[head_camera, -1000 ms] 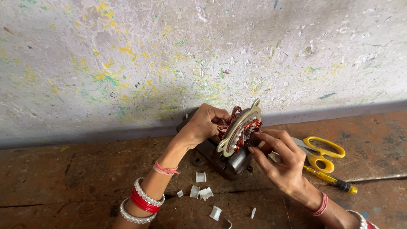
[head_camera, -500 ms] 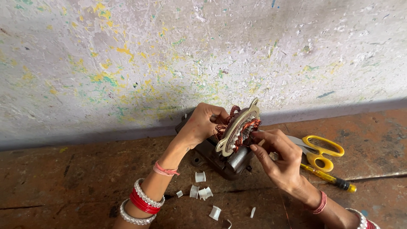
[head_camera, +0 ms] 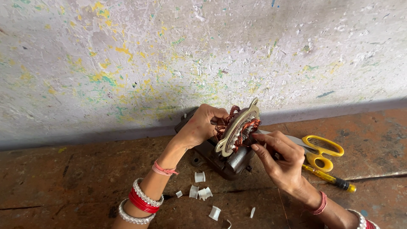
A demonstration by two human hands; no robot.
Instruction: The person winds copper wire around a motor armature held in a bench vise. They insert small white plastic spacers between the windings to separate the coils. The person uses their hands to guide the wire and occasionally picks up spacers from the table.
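Centrally, one motor stator (head_camera: 237,129): pale metal ring plate with copper wire coils, standing on edge and tilted, resting atop a dark metal block (head_camera: 224,159) on the worn brown tabletop (head_camera: 63,178).

Left hand (head_camera: 199,127): curled around the stator's far left side, fingers closed on the coils and ring edge. Wrist carries a pink thread, red and white bangles.

Right hand (head_camera: 282,159): fingertips pressed together at the stator's near right face, touching the coils; whether something is pinched between them cannot be told. Wrist carries a red thread.

Scissors (head_camera: 318,150), yellow handles: lying flat just behind the right hand, blades partly hidden by it.

Screwdriver (head_camera: 333,180), yellow handle, dark tip end: beside the scissors, nearer the viewer.

Small white paper scraps (head_camera: 199,191): scattered on the tabletop below the block, between the two forearms.

Backdrop: pale wall (head_camera: 169,55) flecked with yellow and green paint.
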